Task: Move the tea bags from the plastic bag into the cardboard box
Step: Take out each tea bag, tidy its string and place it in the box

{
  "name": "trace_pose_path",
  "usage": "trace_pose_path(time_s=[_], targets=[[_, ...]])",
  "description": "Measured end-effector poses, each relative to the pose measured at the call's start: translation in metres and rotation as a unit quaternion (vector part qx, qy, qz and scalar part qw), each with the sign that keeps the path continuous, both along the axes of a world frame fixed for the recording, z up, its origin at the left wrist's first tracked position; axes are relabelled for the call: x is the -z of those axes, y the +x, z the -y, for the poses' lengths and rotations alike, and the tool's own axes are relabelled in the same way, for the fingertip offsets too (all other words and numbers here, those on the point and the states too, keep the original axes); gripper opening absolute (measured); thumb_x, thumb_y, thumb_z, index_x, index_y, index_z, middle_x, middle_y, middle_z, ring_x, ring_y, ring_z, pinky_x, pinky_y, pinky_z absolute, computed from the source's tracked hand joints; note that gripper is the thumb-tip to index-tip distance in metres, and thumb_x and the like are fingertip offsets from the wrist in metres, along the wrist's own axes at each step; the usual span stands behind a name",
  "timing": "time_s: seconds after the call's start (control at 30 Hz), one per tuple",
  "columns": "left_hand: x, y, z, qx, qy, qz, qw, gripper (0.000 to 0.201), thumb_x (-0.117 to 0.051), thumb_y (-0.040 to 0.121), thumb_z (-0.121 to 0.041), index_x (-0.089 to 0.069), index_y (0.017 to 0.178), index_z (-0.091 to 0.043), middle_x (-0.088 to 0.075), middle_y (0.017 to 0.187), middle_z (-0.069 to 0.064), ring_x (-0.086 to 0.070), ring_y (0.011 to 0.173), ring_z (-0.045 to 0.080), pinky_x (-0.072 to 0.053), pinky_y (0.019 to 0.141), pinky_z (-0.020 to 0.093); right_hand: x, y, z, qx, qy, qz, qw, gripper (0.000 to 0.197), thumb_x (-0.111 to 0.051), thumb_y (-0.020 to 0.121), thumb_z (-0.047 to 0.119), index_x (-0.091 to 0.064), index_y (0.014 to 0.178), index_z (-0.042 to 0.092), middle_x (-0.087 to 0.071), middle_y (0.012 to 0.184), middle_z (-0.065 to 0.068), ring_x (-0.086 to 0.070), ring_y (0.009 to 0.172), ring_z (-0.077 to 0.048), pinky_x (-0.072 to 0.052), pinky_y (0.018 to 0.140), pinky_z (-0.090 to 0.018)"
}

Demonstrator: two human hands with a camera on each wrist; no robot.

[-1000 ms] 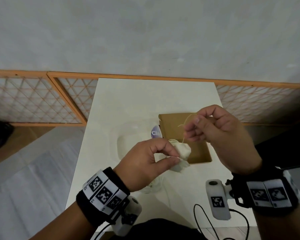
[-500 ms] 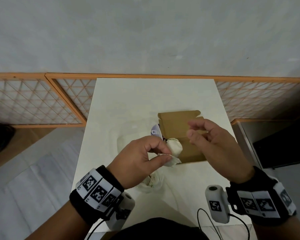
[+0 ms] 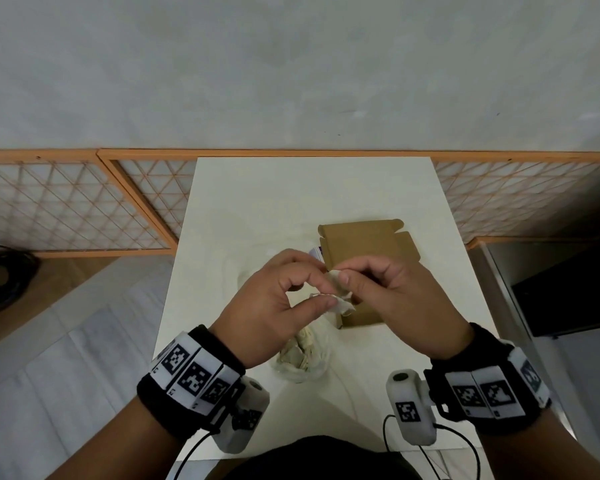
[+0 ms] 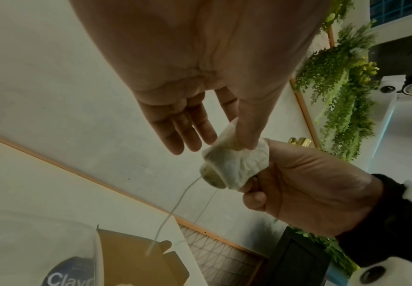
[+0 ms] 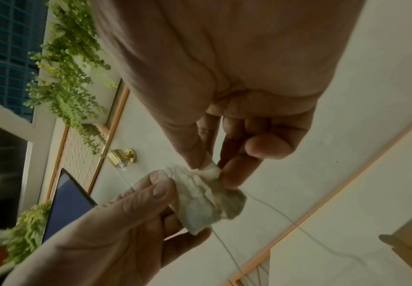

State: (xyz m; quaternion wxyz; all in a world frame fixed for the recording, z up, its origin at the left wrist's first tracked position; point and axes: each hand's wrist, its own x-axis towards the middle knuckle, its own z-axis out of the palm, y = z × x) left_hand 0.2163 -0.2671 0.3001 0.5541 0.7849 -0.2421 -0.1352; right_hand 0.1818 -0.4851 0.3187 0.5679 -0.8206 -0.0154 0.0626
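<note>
Both hands meet above the white table (image 3: 257, 202), just in front of the open brown cardboard box (image 3: 368, 244). My left hand (image 3: 326, 289) pinches a crumpled white tea bag (image 3: 338, 299) between thumb and forefinger. My right hand (image 3: 343, 277) pinches the same tea bag at its upper corner. In the left wrist view the tea bag (image 4: 234, 164) shows two thin strings hanging toward the cardboard box (image 4: 131, 257). The right wrist view shows the right hand (image 5: 212, 172) nipping the tea bag (image 5: 200, 199). The clear plastic bag (image 3: 302, 355) with more tea bags lies below the hands.
A purple-labelled item (image 3: 314, 251) peeks out beside the box's left side. Orange-framed lattice panels (image 3: 66, 209) run behind and to the left of the table. A black unit (image 3: 568, 299) stands at the right. Wrist-camera cables (image 3: 395, 441) hang over the near table edge.
My right hand let the raised string go and came down to pinch the tea bag that the left hand holds. The two hands are now together.
</note>
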Motion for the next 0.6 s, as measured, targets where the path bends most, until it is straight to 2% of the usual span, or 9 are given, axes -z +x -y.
trace_pose_path(time_s=[0.1,0.2,0.27,0.37,0.4,0.47,0.53,0.6], targets=[[0.000,0.000,-0.002,-0.032,-0.001,-0.001,0.999,0.007,-0.079,0.091,-0.025,-0.078,0.093,-0.032,-0.065,0.121,-0.014,-0.061,0.123,0.010,-0.048,0.105,0.032,0.003,0.002,-0.003,-0.013,-0.018,0.013,1.000,0.016,-0.062,0.104,0.022,-0.078,0.101,0.024,-0.073,0.084,-0.003,-0.068,0.081,-0.026,-0.058,0.080,-0.049],[0.003,0.000,-0.001,-0.054,-0.026,-0.006,0.998,0.005,-0.077,0.093,-0.020,-0.077,0.096,-0.025,-0.071,0.108,-0.008,-0.069,0.109,0.019,-0.055,0.098,0.038,0.004,0.003,-0.008,-0.032,-0.032,0.022,0.999,0.017,-0.061,0.106,0.021,-0.078,0.103,0.023,-0.075,0.086,-0.003,-0.072,0.080,-0.022,-0.059,0.080,-0.052],[0.007,0.000,-0.002,-0.076,-0.038,-0.009,0.996,0.005,-0.076,0.094,-0.018,-0.076,0.096,-0.022,-0.074,0.100,-0.005,-0.071,0.097,0.020,-0.058,0.090,0.038,0.005,0.004,-0.011,-0.036,-0.033,0.024,0.999,0.018,-0.060,0.106,0.021,-0.078,0.105,0.021,-0.077,0.089,-0.001,-0.074,0.078,-0.017,-0.061,0.079,-0.046],[0.011,0.000,-0.005,-0.105,-0.032,-0.003,0.994,0.011,-0.076,0.094,-0.016,-0.073,0.096,-0.026,-0.073,0.096,-0.009,-0.069,0.087,0.014,-0.054,0.082,0.026,0.005,0.006,-0.018,-0.032,-0.006,0.008,0.999,0.020,-0.060,0.106,0.018,-0.079,0.109,0.017,-0.079,0.088,0.007,-0.075,0.077,-0.011,-0.061,0.071,-0.029],[0.012,-0.001,-0.006,-0.113,-0.034,-0.007,0.993,0.014,-0.076,0.094,-0.015,-0.072,0.099,-0.027,-0.072,0.094,-0.013,-0.067,0.083,0.011,-0.052,0.079,0.021,0.005,0.006,-0.021,-0.035,-0.001,0.004,0.999,0.020,-0.060,0.106,0.019,-0.079,0.110,0.017,-0.078,0.087,0.008,-0.076,0.077,-0.010,-0.060,0.069,-0.028],[0.014,-0.001,-0.009,-0.133,-0.039,-0.023,0.990,0.025,-0.076,0.094,-0.015,-0.066,0.113,-0.026,-0.067,0.088,-0.017,-0.063,0.076,0.005,-0.049,0.074,0.015,0.005,0.007,-0.026,-0.040,0.000,-0.004,0.999,0.020,-0.059,0.106,0.021,-0.079,0.111,0.020,-0.078,0.086,0.008,-0.076,0.078,-0.010,-0.062,0.071,-0.035],[0.019,0.000,-0.013,-0.147,-0.034,-0.043,0.988,0.035,-0.076,0.094,-0.017,-0.060,0.123,-0.028,-0.065,0.086,-0.011,-0.061,0.074,0.004,-0.050,0.073,0.015,0.007,0.008,-0.030,-0.046,0.008,-0.019,0.999,0.020,-0.059,0.106,0.023,-0.078,0.111,0.025,-0.078,0.085,0.009,-0.076,0.079,-0.009,-0.061,0.074,-0.034],[0.022,0.000,-0.016,-0.149,-0.021,-0.059,0.987,0.028,-0.074,0.095,-0.018,-0.065,0.118,-0.030,-0.069,0.089,-0.007,-0.065,0.077,0.007,-0.052,0.075,0.019,0.013,0.010,-0.033,-0.043,0.024,-0.044,0.998,0.021,-0.057,0.107,0.026,-0.077,0.111,0.028,-0.078,0.086,0.009,-0.075,0.079,-0.008,-0.060,0.072,-0.029]])
